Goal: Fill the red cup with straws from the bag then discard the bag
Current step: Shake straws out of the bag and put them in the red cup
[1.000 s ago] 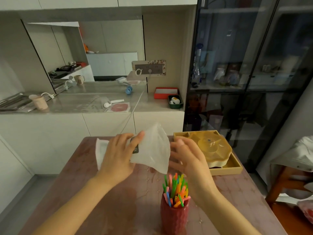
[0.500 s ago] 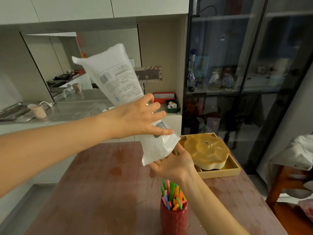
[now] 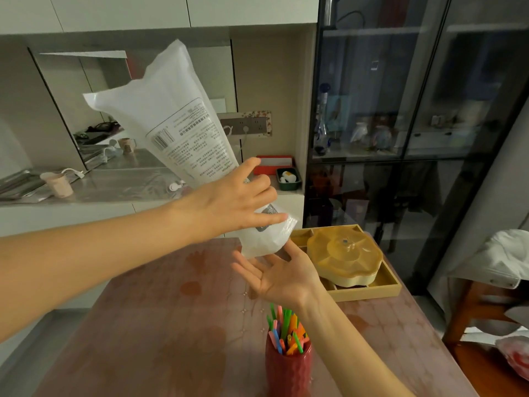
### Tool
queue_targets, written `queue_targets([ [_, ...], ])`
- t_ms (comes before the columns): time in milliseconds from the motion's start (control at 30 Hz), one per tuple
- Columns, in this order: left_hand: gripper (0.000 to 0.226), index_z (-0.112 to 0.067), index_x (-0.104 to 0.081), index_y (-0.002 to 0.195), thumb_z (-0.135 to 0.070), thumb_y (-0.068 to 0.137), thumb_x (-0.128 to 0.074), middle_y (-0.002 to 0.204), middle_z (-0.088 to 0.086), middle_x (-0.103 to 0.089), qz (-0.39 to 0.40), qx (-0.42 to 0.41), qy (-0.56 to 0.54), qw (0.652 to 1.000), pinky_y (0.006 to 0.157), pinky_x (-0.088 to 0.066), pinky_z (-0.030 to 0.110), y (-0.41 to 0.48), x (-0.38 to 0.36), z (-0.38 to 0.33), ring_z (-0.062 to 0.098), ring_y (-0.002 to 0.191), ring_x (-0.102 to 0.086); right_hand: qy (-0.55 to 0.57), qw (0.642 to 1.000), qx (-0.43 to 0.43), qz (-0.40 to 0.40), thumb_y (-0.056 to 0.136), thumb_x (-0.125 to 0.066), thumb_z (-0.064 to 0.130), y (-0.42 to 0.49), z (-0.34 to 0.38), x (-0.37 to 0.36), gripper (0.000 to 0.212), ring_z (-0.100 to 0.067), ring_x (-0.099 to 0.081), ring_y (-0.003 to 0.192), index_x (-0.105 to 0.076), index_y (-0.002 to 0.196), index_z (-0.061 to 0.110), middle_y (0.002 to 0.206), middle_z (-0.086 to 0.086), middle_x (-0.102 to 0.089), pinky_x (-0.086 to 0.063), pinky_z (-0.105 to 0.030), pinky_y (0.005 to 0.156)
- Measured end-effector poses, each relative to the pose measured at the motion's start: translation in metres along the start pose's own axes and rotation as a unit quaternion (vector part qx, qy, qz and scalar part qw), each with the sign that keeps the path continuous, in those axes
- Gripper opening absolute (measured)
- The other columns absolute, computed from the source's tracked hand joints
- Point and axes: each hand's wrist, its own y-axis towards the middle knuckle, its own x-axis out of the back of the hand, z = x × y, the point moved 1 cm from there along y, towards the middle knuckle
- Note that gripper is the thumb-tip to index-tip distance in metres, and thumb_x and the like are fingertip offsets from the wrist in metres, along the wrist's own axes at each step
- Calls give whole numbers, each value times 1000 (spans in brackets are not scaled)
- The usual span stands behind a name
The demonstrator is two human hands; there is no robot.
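Observation:
A red textured cup (image 3: 287, 371) stands near the table's front edge, holding several coloured straws (image 3: 286, 330). Above the table, my left hand (image 3: 237, 204) grips a white plastic bag (image 3: 171, 121) around its lower part; the bag is held up, tilted, with its printed side toward me and its open end pointing down. My right hand (image 3: 279, 275) is palm up with fingers spread, directly under the bag's lower end and touching it with a fingertip. No straws show inside the bag.
A yellow lidded snack tray (image 3: 347, 256) sits at the table's back right. A counter behind carries a paper cup (image 3: 57, 183), a red box (image 3: 273, 164) and a small green dish (image 3: 288, 179). Dark glass cabinets stand at right, with a wooden chair (image 3: 469, 325) beside the table (image 3: 160, 325).
The bag went from flat between both hands over the table to lifted and tilted, open end down. My left hand now grips it alone; my right hand opened palm-up beneath it.

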Motion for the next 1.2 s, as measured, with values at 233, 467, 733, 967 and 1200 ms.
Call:
queue_targets([
  [233, 105, -26, -15, 144, -1, 58, -70, 112, 16, -54, -40, 8, -35, 999, 88, -47, 51, -9, -18, -7, 32, 97, -55, -74, 996, -2, -57, 89, -54, 40, 2, 4, 5, 43, -37, -68, 97, -63, 120, 13, 117, -18, -67, -55, -51, 80],
  [467, 98, -24, -23, 141, 6, 58, -65, 110, 17, -56, -68, 13, -83, 994, 71, -50, 44, -19, -30, -13, 31, 91, -57, -159, 972, 17, -174, 87, -62, 26, 1, 5, 18, 20, -29, -68, 89, -71, 94, 9, 95, -12, -74, -49, -49, 93],
  [733, 102, -31, -11, 143, 15, 64, -57, 117, 22, -56, -79, 127, -240, 959, 73, -45, 49, -37, -54, -25, 38, 94, -54, -294, 922, 124, -220, 95, -47, 16, -28, 45, 39, 22, -18, -66, 55, -60, 80, 8, 74, -7, -62, -55, -23, 49],
  [967, 98, -47, -20, 137, -1, 69, -74, 125, -4, -50, -109, 271, -614, 733, 97, -39, 29, -38, -80, -49, 12, 111, -45, -532, 821, 160, -131, 87, -60, 42, -19, 56, 16, 43, -25, -69, 96, -51, 124, 22, 112, -8, -67, -59, -41, 79],
  [1200, 91, -24, -25, 135, -6, 65, -81, 119, -16, -34, -156, 398, -653, 626, 96, -18, -2, -29, -93, -113, -10, 112, -28, -628, 747, 213, -50, 84, -52, 57, -1, 40, -18, 50, -15, -71, 88, -60, 121, 24, 104, 0, -72, -61, -36, 73],
])
